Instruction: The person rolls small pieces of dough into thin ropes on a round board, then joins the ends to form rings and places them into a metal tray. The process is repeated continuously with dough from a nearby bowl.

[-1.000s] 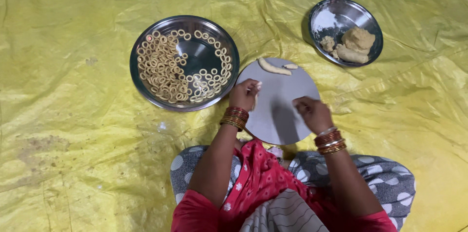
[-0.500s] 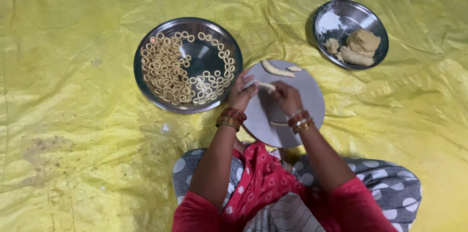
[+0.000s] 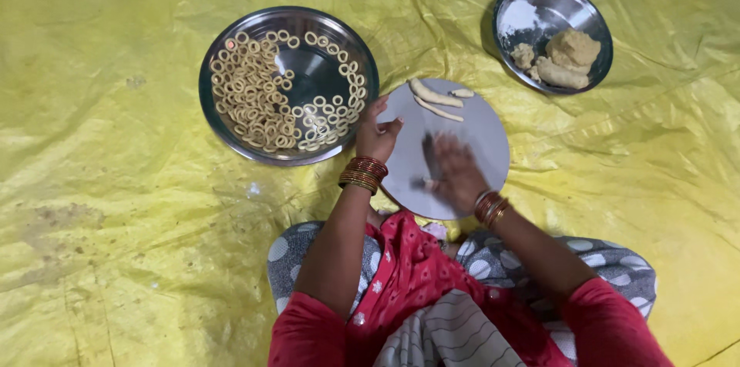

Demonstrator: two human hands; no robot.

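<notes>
right hand (image 3: 455, 170) flat, blurred, on round board (image 3: 486, 132) at frame centre, left hand (image 3: 375, 134) loosely curled at board's left edge, grasp unclear, dough strips (image 3: 435, 99) above, ring tray (image 3: 287, 83) upper left

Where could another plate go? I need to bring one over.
The yellow sheet lies bare left of the ring tray, and right of the round board, below the dough bowl. It is crowded between tray and board, where the left hand and right hand sit.
</notes>
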